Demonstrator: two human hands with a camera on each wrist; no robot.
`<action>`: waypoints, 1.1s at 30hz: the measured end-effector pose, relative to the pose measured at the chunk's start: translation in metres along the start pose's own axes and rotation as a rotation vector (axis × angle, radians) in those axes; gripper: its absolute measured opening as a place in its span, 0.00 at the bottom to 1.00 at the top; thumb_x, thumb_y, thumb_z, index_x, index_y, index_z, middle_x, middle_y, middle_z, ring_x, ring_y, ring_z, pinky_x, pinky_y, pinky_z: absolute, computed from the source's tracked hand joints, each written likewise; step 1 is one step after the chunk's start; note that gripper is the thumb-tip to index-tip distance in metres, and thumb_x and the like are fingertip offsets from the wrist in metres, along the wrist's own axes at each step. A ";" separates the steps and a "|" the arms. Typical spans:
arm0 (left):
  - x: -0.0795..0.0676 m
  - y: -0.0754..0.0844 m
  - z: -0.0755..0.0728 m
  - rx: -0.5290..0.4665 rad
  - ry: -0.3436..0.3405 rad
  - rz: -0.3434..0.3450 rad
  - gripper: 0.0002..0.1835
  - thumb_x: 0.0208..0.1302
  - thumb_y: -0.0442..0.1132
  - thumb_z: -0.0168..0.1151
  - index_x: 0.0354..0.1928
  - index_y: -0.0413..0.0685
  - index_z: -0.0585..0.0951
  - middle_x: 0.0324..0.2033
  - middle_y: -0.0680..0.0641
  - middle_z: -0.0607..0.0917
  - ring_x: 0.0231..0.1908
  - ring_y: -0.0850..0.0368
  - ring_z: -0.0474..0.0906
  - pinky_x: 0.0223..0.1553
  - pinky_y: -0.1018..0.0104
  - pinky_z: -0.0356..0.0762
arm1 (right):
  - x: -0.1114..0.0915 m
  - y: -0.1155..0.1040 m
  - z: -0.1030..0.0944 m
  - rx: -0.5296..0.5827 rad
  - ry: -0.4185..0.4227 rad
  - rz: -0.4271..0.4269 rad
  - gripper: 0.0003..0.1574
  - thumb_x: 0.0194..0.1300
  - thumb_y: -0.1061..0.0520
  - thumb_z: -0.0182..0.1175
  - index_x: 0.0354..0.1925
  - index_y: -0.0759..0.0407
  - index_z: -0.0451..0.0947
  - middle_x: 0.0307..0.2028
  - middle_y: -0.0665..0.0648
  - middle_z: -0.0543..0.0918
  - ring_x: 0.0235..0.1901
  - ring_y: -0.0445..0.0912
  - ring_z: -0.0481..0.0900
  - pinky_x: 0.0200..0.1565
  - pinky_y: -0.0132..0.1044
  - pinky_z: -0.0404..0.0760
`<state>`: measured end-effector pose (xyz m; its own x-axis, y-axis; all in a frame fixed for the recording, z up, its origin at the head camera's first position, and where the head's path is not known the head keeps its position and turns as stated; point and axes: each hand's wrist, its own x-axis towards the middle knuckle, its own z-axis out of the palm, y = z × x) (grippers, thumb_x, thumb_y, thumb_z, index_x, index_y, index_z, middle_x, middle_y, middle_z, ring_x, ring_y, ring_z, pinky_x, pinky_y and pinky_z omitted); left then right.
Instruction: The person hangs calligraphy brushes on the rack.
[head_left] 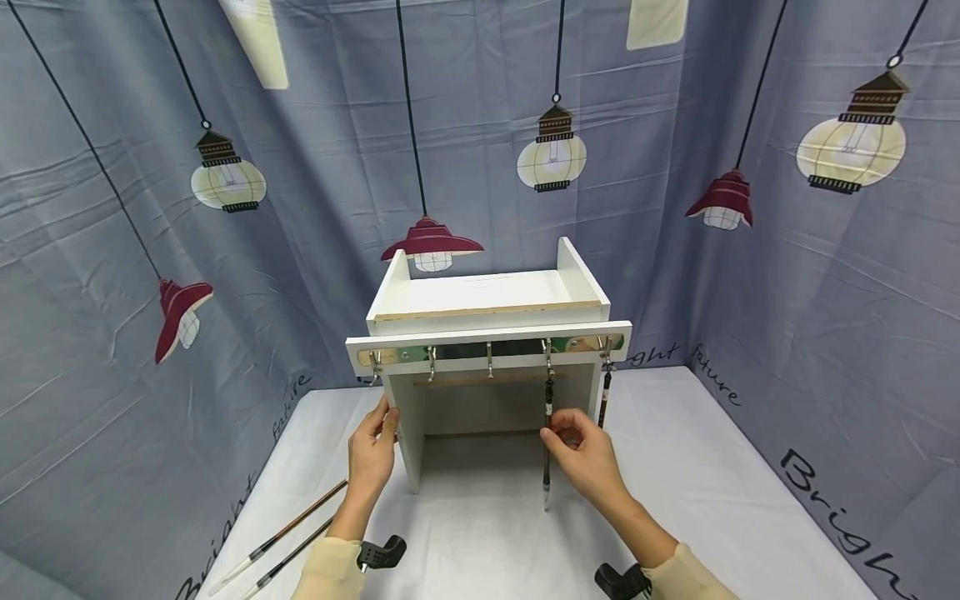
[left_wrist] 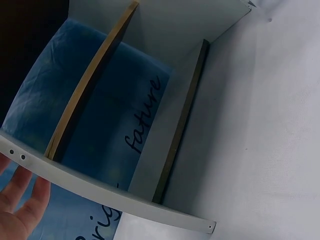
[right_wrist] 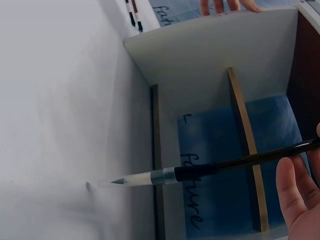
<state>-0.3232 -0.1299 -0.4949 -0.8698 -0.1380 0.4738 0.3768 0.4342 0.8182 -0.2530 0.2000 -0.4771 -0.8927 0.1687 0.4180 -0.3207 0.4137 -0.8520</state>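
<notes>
Curtain [head_left: 480, 150] with printed lamps wraps the back and sides; white table [head_left: 480, 550] in front. Rack [head_left: 487, 322] stands upright mid-table, open front facing the person, rail [head_left: 517, 349] with 5 hooks across it. Left hand [head_left: 371, 454] is at the rack's left panel [head_left: 407, 442]: fingers look extended against its outer side near the front edge, no curl round it that I can see. Right hand [head_left: 588, 462] is clamped on brush A [head_left: 547, 475], thumb and finger pinching the shaft, right half of the opening. Hands well apart, opening between them. Key relation: A's long axis is near vertical, tip down, top end right at hook 4 [head_left: 547, 348] (counted from left), so the hook sits straight above the pinch and the right hand is nearer by far. Can't tell whether a loop is carrying the weight. Brush B [head_left: 604, 396] hangs at hook 5 [head_left: 605, 346], just right of A, lower end out of sight. Brush C [head_left: 278, 537] and brush D [head_left: 288, 557] lie on the table left of the left forearm [head_left: 351, 517], roughly parallel, diagonal, handle ends toward the rack; left hand is nearer to those 2. A's tip [right_wrist: 137, 179] is pale, points away from the right hand.
</notes>
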 end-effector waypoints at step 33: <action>0.000 -0.001 0.001 -0.021 0.003 -0.013 0.26 0.79 0.51 0.56 0.72 0.47 0.74 0.61 0.42 0.84 0.53 0.42 0.85 0.42 0.69 0.83 | -0.013 0.003 -0.028 -0.095 -0.017 -0.008 0.12 0.65 0.59 0.72 0.45 0.52 0.82 0.39 0.50 0.86 0.38 0.35 0.82 0.37 0.32 0.82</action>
<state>-0.3242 -0.1293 -0.4961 -0.8735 -0.1466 0.4642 0.3722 0.4135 0.8310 -0.2338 0.2242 -0.4761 -0.8959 0.1499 0.4182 -0.2970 0.4981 -0.8147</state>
